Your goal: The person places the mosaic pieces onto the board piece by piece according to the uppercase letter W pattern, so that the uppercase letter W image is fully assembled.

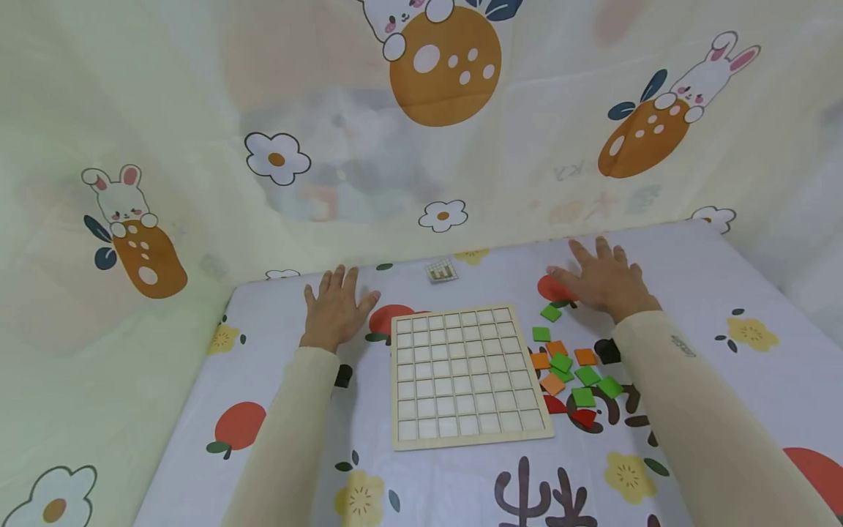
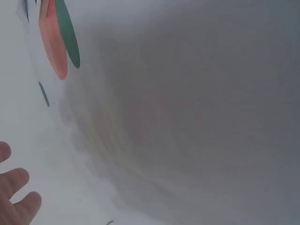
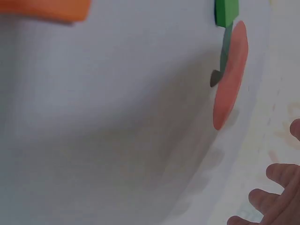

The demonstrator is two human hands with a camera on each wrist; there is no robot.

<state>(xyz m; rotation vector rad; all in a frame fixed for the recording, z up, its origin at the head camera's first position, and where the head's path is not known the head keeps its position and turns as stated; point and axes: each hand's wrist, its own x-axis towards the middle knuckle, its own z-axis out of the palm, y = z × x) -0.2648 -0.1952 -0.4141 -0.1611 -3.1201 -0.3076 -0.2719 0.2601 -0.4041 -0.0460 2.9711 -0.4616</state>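
A square wooden grid board with pale cells lies flat between my forearms. My left hand, palm down with fingers spread, is beyond the board's far left corner and holds nothing. On the right, my other hand is also spread and holds nothing, past a loose scatter of small square tiles. Among these are green tiles, orange tiles and a few red pieces beside the board's right edge. Both wrist views show fingertips apart from one another, with shadows on the cloth.
A small card with a printed grid lies near the table's back edge. The white tablecloth carries printed fruit, flowers and dark shapes. Behind and to the left hangs a patterned curtain with rabbits.
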